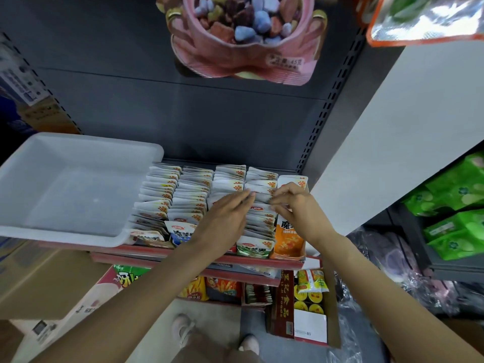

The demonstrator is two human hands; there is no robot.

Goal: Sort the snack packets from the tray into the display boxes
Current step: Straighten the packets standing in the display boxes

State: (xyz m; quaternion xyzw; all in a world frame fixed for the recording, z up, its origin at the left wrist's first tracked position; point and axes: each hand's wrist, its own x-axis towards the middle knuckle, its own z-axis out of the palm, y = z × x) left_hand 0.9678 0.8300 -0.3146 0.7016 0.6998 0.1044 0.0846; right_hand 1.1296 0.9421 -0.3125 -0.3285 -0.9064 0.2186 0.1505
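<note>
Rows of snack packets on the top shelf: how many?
5. Four rows of white snack packets run rightward from the white plastic tray. A fifth, orange-fronted row sits rightmost. Hands hide parts.

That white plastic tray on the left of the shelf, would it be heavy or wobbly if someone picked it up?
Probably light: the white plastic tray looks thin-walled, translucent and holds no packets. It may flex a little if lifted by one rim. It already overhangs the shelf's front edge, so a downward push there could likely tip it. Both the left hand and right hand are busy at the snack packets.
</note>
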